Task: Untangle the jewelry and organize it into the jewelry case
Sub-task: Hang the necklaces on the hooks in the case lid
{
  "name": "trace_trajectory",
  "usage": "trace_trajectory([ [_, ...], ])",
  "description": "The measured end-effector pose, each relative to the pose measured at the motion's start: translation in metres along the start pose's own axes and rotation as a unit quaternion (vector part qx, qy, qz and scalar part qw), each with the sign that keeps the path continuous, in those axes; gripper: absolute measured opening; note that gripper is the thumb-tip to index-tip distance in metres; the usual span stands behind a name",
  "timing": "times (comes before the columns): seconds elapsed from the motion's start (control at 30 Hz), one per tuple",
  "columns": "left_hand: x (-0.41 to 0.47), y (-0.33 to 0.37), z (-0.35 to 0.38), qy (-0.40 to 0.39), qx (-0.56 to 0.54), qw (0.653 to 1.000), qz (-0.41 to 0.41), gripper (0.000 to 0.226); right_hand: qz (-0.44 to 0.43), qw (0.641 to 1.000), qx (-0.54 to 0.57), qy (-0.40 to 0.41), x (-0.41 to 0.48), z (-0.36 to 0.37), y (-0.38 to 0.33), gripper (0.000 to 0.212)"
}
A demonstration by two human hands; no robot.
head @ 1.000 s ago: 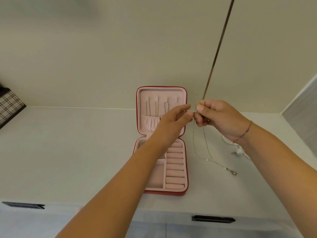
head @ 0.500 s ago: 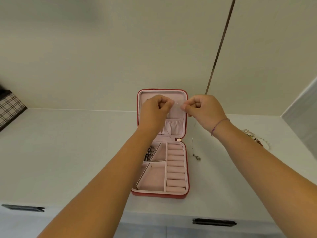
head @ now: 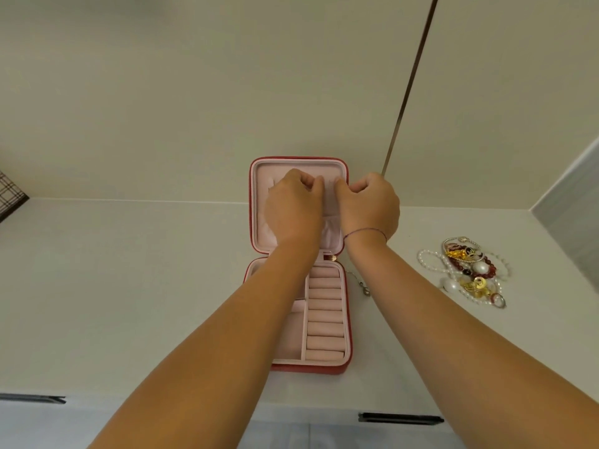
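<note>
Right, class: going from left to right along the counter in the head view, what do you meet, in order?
Plaid-patterned box at the left edge → red jewelry case → thin necklace, its pendant just right of the case → tangled jewelry pile.

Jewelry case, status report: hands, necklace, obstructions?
Left hand, right hand pinching necklace at case lid. Its loose end beside base. Jewelry pile apart, right. Nothing blocking.
</note>
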State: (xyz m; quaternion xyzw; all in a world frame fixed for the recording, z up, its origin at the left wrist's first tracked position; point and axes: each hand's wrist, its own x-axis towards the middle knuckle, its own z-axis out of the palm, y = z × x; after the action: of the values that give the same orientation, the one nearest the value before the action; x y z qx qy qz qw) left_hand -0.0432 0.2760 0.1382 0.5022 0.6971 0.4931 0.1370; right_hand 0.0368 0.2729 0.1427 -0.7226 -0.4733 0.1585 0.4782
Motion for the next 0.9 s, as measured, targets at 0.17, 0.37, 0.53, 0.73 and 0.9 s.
trace_trajectory([
  [0.17,-0.009,-0.003,-0.006,-0.045,0.06,0.997,-0.009,0.015,0.002,0.999,-0.001,-0.044,-0.013,0.0,0.013,0.022],
  [0.37,-0.024,-0.012,-0.032,-0.182,-0.104,0.973,-0.098,0.012,-0.001,0.969,0.103,-0.225,-0.031,-0.028,0.035,0.007],
  [0.53,-0.039,-0.001,-0.05,-0.265,-0.214,0.931,-0.13,0.013,-0.037,0.927,0.105,-0.358,-0.052,-0.043,0.045,0.003],
  [0.73,-0.04,-0.016,-0.045,-0.192,-0.065,0.979,0.013,0.021,-0.05,0.948,0.039,-0.312,-0.063,-0.06,0.06,0.006],
  [0.9,-0.036,-0.04,-0.035,-0.15,0.085,0.969,0.175,0.028,-0.041,0.949,-0.006,-0.313,-0.066,-0.08,0.081,0.009],
])
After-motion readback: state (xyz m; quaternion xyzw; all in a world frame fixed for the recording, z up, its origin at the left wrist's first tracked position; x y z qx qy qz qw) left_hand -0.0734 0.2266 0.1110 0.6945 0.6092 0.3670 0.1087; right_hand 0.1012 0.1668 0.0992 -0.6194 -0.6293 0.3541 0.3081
